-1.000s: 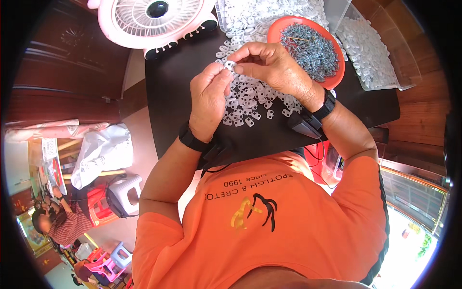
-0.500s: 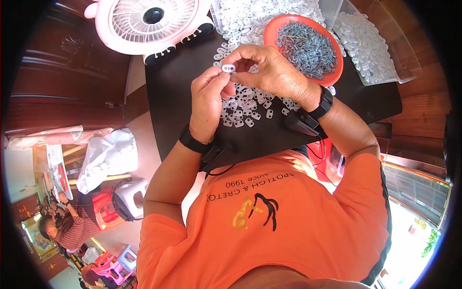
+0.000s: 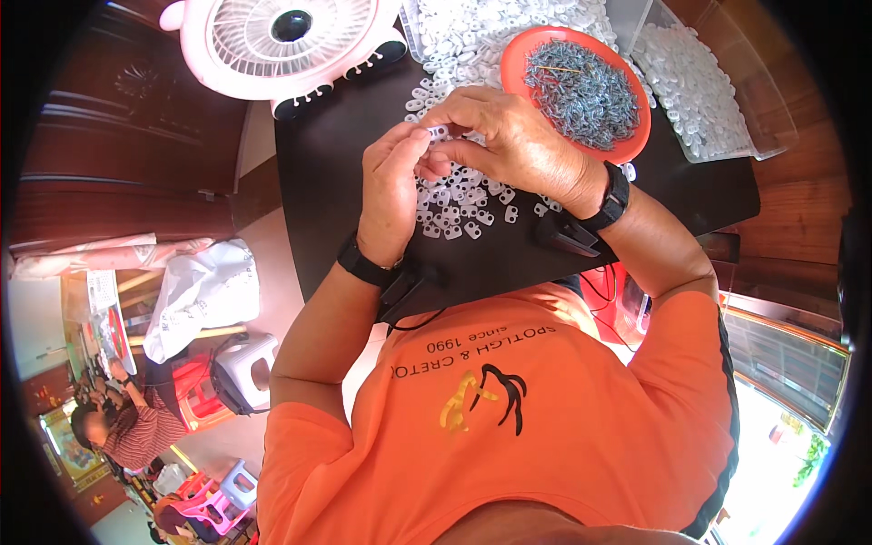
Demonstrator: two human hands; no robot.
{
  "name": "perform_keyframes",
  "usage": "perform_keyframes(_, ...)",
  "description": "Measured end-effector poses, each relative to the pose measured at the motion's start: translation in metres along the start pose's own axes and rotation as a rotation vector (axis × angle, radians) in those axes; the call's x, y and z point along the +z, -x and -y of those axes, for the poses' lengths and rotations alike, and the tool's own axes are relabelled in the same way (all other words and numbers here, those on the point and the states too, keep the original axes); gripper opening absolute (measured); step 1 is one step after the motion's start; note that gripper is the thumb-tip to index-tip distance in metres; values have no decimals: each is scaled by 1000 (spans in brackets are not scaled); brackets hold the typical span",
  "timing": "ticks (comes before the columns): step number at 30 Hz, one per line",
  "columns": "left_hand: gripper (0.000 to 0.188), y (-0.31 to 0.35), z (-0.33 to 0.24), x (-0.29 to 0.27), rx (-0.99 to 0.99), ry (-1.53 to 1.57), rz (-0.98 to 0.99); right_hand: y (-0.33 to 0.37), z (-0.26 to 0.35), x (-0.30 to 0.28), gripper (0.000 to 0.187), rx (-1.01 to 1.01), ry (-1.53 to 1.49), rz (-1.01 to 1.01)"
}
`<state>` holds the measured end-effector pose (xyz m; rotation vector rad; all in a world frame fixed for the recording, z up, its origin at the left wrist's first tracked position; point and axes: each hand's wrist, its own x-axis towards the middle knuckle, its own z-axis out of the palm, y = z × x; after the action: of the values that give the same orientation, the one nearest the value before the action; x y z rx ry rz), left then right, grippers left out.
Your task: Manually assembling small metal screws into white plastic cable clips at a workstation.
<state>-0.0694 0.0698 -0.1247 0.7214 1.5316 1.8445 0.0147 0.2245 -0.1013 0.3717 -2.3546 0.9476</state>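
A small white plastic piece with dark holes (image 3: 438, 133) is held between my two hands above the table. The thumb and fingers of my left hand (image 3: 391, 186) pinch it from the left. My right hand (image 3: 522, 141) is closed at its other side, index finger at its top edge and thumb below. Fingers partly cover the piece, so I cannot tell whether anything small is in it. Beneath my hands lies a loose pile of white pieces with holes and small tabs (image 3: 454, 215). Farther off, many white oval pieces (image 3: 500, 41) are heaped.
An orange-red plate (image 3: 643, 136) full of small clear-grey parts (image 3: 581, 100) stands right of my hands. Behind it is a clear bin (image 3: 772, 145) of white pieces. A pink-white fan (image 3: 300, 73) stands at the far left of the dark table (image 3: 318, 209). Another person (image 3: 141, 431) sits at left.
The white piece has shifted slightly right and tilted, and my fingers now cover more of it. My right thumb has moved a little lower. Both hands stay together.
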Motion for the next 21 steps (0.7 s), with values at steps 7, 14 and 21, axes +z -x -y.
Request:
perform_keyframes(7,29,4,0,1,49,-48,-21,0,5,1,28,-5,35,1)
perform_keyframes(14,28,5,-3,4,15,-101,-65,1,6,3,31,7,93,20)
perform_keyframes(21,29,3,-1,2,60,-78,-32,2,5,3,20,-1,64,-15)
